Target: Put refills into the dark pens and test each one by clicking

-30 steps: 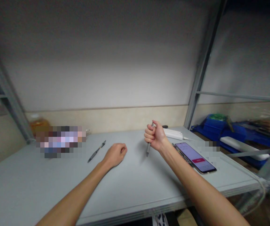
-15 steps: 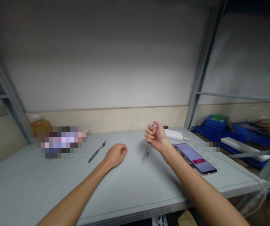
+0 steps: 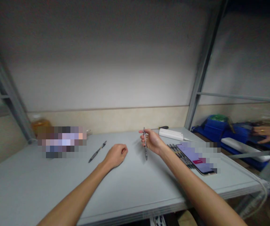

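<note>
My right hand (image 3: 152, 142) holds a grey pen (image 3: 145, 147) upright by its upper half between thumb and fingertips, tip just above the grey table (image 3: 130, 185). My left hand (image 3: 116, 154) rests on the table as a loose fist, with nothing visible in it. A second dark pen (image 3: 97, 151) lies on the table to the left of that hand, apart from it. Several more pens (image 3: 180, 153) lie side by side just right of my right wrist, next to a lit phone (image 3: 197, 158).
A white oblong device (image 3: 171, 134) and a black-handled tool (image 3: 163, 127) lie at the back of the table. Blurred objects sit back left. Metal shelf posts (image 3: 202, 66) frame the table. Another person's hand (image 3: 267, 133) rests over blue bins (image 3: 216, 124) at right.
My right hand has loosened from a full fist round the pen to a fingertip hold and dropped slightly lower and left. My left hand has stayed still. The other person's hand has come further into view.
</note>
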A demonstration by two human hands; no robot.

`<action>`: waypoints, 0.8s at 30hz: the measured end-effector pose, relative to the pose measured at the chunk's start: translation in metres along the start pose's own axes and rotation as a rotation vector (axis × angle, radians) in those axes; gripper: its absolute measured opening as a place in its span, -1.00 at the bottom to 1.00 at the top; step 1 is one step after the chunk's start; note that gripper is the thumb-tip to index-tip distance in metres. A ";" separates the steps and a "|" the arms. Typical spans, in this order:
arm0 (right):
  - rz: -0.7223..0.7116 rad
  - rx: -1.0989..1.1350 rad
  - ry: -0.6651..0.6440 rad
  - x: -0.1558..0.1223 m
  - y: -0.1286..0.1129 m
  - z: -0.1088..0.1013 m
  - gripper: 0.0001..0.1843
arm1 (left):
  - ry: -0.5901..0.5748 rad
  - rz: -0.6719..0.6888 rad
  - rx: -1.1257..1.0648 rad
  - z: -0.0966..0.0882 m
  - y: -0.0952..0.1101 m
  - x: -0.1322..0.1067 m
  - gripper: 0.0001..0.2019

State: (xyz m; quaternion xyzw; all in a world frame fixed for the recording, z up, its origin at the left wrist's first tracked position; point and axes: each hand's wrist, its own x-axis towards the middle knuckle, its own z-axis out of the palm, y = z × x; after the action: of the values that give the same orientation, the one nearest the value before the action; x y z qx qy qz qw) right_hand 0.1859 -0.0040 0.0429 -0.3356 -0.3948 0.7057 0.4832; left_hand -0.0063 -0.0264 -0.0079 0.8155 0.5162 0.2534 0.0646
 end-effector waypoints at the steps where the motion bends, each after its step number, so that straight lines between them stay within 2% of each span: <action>1: -0.023 -0.065 0.027 0.003 0.005 -0.002 -0.88 | -0.005 -0.004 -0.001 0.000 0.000 0.000 -0.79; 5: -0.152 -0.459 0.117 0.014 0.020 -0.015 -0.92 | -0.015 -0.013 0.004 0.000 0.000 0.000 -0.80; 7: -0.253 -0.786 0.195 0.016 0.023 -0.021 -0.84 | -0.006 -0.004 0.010 0.000 -0.001 0.000 -0.80; 9: -0.331 -1.134 0.312 0.014 0.023 -0.026 -0.88 | 0.002 0.008 0.015 0.001 -0.001 0.000 -0.80; 11: -0.322 -1.455 0.393 0.009 0.022 -0.028 -0.92 | 0.004 0.017 0.015 0.001 -0.002 0.000 -0.79; 14: -0.288 -1.814 0.439 0.000 0.020 -0.030 -0.80 | -0.002 0.016 0.017 0.001 -0.002 0.000 -0.79; 18: -0.250 -2.006 0.481 -0.006 0.017 -0.036 -0.74 | 0.001 0.025 0.021 0.001 -0.002 0.000 -0.79; 24: -0.140 -2.019 0.443 -0.006 0.010 -0.055 -0.72 | 0.006 0.038 0.019 0.003 -0.003 0.000 -0.79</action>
State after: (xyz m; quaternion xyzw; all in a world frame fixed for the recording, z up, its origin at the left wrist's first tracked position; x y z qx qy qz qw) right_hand 0.2307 0.0005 0.0095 -0.6830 -0.7236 -0.0608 0.0786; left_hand -0.0078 -0.0245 -0.0115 0.8251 0.5030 0.2522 0.0504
